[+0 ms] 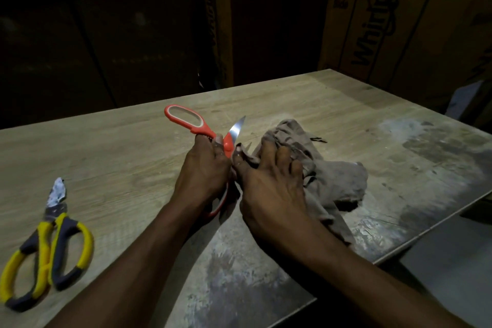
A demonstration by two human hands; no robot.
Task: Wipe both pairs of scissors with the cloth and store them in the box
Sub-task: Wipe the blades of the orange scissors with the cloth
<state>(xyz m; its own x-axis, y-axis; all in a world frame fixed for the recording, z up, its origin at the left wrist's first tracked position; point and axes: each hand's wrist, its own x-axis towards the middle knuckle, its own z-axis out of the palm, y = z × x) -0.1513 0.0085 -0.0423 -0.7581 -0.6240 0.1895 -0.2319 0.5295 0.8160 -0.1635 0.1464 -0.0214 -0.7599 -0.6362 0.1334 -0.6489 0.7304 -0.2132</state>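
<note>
Yellow-and-grey scissors point(45, 253) lie closed at the near left of the wooden table point(133, 157), handles toward the person, blades pointing away. At mid-table the left hand point(205, 168) grips the orange scissors point(186, 121), which are spread open: one handle loop reaches up and left, one bare blade points up and away. Just beside it, the right hand point(269, 181) curls its fingers into the brown cloth point(327, 176), bunched against the scissors and trailing rightward. Printed cardboard cartons point(386, 16) stand behind.
</note>
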